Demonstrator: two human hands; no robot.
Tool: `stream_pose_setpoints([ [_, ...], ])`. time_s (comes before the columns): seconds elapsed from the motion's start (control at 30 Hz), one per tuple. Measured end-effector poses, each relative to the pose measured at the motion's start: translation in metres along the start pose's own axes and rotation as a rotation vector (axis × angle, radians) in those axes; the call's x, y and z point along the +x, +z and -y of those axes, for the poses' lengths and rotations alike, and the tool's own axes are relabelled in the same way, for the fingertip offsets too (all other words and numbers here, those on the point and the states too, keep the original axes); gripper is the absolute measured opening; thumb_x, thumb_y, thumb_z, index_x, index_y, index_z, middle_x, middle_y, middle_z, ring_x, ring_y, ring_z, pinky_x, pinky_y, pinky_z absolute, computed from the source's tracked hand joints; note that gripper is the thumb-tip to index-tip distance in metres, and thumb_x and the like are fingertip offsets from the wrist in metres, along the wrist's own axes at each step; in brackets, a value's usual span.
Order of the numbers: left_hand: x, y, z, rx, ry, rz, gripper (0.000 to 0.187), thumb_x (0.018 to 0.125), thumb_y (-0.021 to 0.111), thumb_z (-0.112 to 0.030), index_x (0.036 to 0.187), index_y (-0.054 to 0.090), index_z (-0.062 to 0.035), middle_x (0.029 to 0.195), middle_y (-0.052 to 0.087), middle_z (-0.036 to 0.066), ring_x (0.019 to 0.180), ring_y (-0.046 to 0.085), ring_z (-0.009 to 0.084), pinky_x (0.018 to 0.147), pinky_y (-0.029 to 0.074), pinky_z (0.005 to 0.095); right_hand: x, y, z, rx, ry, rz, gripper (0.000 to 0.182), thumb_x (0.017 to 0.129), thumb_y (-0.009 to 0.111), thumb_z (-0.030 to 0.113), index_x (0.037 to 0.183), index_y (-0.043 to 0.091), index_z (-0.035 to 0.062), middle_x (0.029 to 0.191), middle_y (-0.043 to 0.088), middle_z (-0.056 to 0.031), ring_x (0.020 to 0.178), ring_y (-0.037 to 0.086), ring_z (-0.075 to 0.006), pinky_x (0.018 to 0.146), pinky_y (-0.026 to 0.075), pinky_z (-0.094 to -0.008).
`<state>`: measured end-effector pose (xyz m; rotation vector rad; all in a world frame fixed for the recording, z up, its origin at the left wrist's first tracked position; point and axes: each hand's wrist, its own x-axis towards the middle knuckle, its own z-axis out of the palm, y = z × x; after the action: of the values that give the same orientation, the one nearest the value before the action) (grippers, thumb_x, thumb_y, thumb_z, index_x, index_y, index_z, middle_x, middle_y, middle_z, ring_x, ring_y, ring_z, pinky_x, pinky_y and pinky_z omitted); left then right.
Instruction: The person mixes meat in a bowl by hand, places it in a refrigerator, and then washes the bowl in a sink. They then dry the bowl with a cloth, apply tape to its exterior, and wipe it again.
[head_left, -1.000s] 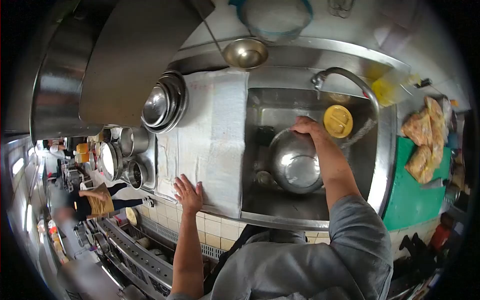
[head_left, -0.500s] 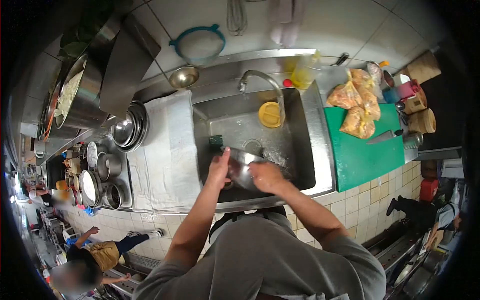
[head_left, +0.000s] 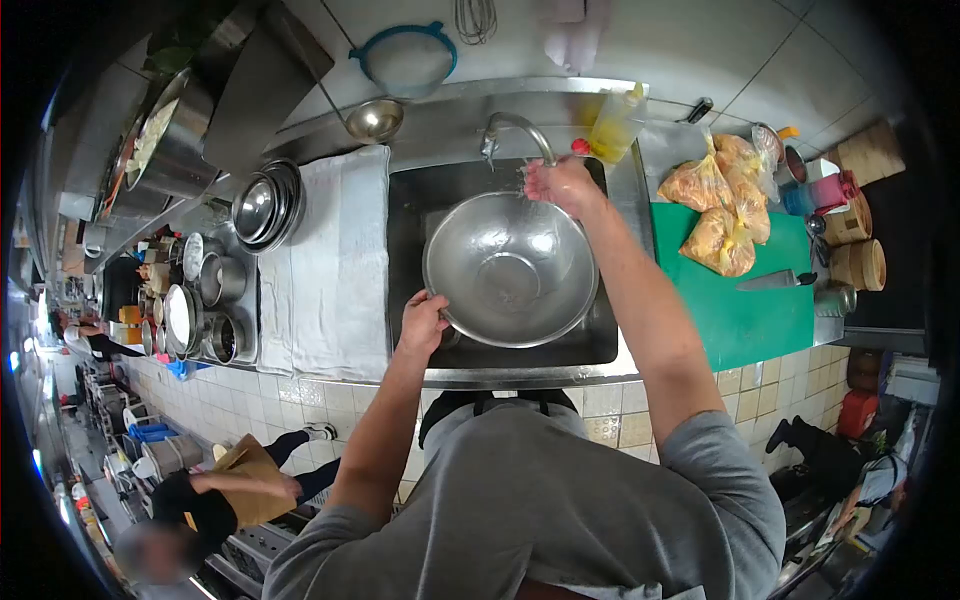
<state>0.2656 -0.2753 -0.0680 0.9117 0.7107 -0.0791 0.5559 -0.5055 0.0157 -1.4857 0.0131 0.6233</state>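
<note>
A large steel mixing bowl [head_left: 510, 265] is held mouth-up over the steel sink [head_left: 405, 215]. My left hand [head_left: 422, 322] grips its near left rim. My right hand [head_left: 562, 184] is at the far right rim, under the curved tap [head_left: 515, 127], where water runs over the fingers; whether it grips the rim I cannot tell.
A white towel [head_left: 325, 265] covers the drainboard left of the sink, with stacked steel bowls [head_left: 265, 205] beyond it. A green cutting board [head_left: 735, 290] on the right carries a knife [head_left: 775, 281] and bagged food [head_left: 715, 205]. A small bowl [head_left: 373, 120] and yellow bottle [head_left: 612, 122] stand behind the sink. Another person crouches at lower left.
The bowl has been lifted from low in the sink and turned mouth-up under the tap. My right hand moved up to the far rim; my left shifted to the near rim.
</note>
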Motion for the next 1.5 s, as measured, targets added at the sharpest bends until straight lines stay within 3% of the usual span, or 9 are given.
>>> stream_pose_setpoints([
  [0.1, 0.016, 0.0, 0.025, -0.128, -0.003, -0.088, 0.01, 0.085, 0.06, 0.003, 0.084, 0.063, -0.0066, 0.075, 0.064, 0.002, 0.053, 0.056, 0.011, 0.042, 0.04, 0.025, 0.018, -0.01, -0.016, 0.021, 0.11, 0.037, 0.021, 0.097, 0.055, 0.011, 0.101, 0.066, -0.0063, 0.085, 0.068, -0.0123, 0.08, 0.07, -0.0234, 0.068, 0.059, -0.0357],
  [0.3, 0.022, -0.011, 0.036, -0.346, -0.055, -0.014, 0.014, 0.081, 0.055, 0.007, 0.089, 0.063, -0.0022, 0.087, 0.068, 0.007, 0.08, 0.068, 0.0188, 0.077, 0.055, 0.0297, 0.001, -0.03, -0.018, -1.135, -0.115, -0.224, 0.028, 0.086, 0.063, 0.02, 0.102, 0.07, -0.0023, 0.1, 0.073, -0.0224, 0.095, 0.071, -0.0347, 0.084, 0.055, -0.0434],
  [0.4, 0.038, -0.015, 0.058, -0.384, -0.099, 0.003, 0.023, 0.081, 0.055, 0.004, 0.102, 0.062, -0.0012, 0.098, 0.07, 0.009, 0.088, 0.068, 0.0212, 0.079, 0.056, 0.0331, 0.009, -0.064, -0.04, -1.085, -0.339, -0.175, 0.032, 0.084, 0.063, 0.021, 0.107, 0.07, 0.0, 0.107, 0.07, -0.0251, 0.099, 0.068, -0.0414, 0.089, 0.053, -0.0457],
  [0.73, 0.133, 0.024, 0.058, 0.388, 0.048, -0.126, 0.018, 0.084, 0.072, -0.007, 0.1, 0.07, -0.0001, 0.088, 0.073, 0.011, 0.079, 0.07, 0.0245, 0.073, 0.055, 0.0349, -0.08, -0.073, 0.004, -0.291, -0.004, 0.014, 0.053, 0.081, 0.055, -0.007, 0.133, 0.061, 0.001, 0.112, 0.071, -0.0067, 0.102, 0.065, -0.0142, 0.089, 0.051, -0.0269],
  [0.87, 0.16, 0.096, 0.01, 1.082, 0.723, -0.505, 0.063, 0.083, 0.075, -0.017, 0.138, 0.05, 0.0007, 0.142, 0.052, 0.024, 0.129, 0.051, 0.0365, 0.109, 0.042, 0.0427, -0.101, -0.07, -0.036, -0.291, -0.272, -0.226, 0.06, 0.079, 0.051, -0.011, 0.138, 0.057, 0.0, 0.123, 0.068, -0.0076, 0.109, 0.063, -0.0149, 0.094, 0.048, -0.0267],
  [0.97, 0.177, 0.137, 0.02, 1.411, 0.882, -0.278, 0.075, 0.089, 0.067, -0.028, 0.151, 0.034, -0.0011, 0.158, 0.033, 0.023, 0.148, 0.026, 0.0399, 0.121, 0.022, 0.051, -0.115, -0.061, -0.071, -0.367, -0.291, -0.368, 0.063, 0.078, 0.048, -0.013, 0.139, 0.054, -0.0015, 0.122, 0.068, -0.0091, 0.111, 0.063, -0.0158, 0.095, 0.048, -0.0269],
  [1.17, 0.193, 0.202, 0.119, 1.255, 0.52, -0.404, 0.076, 0.097, 0.053, -0.038, 0.157, 0.024, -0.0004, 0.164, 0.017, 0.024, 0.151, 0.018, 0.0421, 0.12, 0.014, 0.0622, -0.126, -0.009, -0.132, 0.113, -0.271, -0.433, 0.07, 0.075, 0.044, -0.018, 0.142, 0.053, -0.0007, 0.13, 0.063, -0.0088, 0.115, 0.061, -0.0176, 0.097, 0.047, -0.0276],
  [1.37, 0.126, 0.172, 0.176, 1.247, 0.602, 0.175, 0.078, 0.1, 0.046, -0.052, 0.16, 0.019, -0.0101, 0.166, 0.015, 0.02, 0.153, 0.015, 0.0406, 0.118, 0.014, 0.0661, -0.112, -0.025, -0.136, -0.051, -0.254, -0.609, 0.054, 0.082, 0.046, -0.018, 0.133, 0.058, -0.005, 0.117, 0.068, -0.0109, 0.11, 0.064, -0.02, 0.098, 0.048, -0.03],
  [1.5, 0.104, 0.11, 0.082, 1.901, 0.18, 0.801, 0.07, 0.099, 0.046, -0.053, 0.159, 0.029, -0.019, 0.168, 0.017, 0.008, 0.153, 0.017, 0.0375, 0.122, 0.011, 0.0576, -0.117, -0.034, -0.15, 0.005, -0.254, -0.708, 0.054, 0.08, 0.047, -0.017, 0.132, 0.058, -0.0068, 0.119, 0.068, -0.0139, 0.111, 0.064, -0.0222, 0.1, 0.047, -0.031],
])
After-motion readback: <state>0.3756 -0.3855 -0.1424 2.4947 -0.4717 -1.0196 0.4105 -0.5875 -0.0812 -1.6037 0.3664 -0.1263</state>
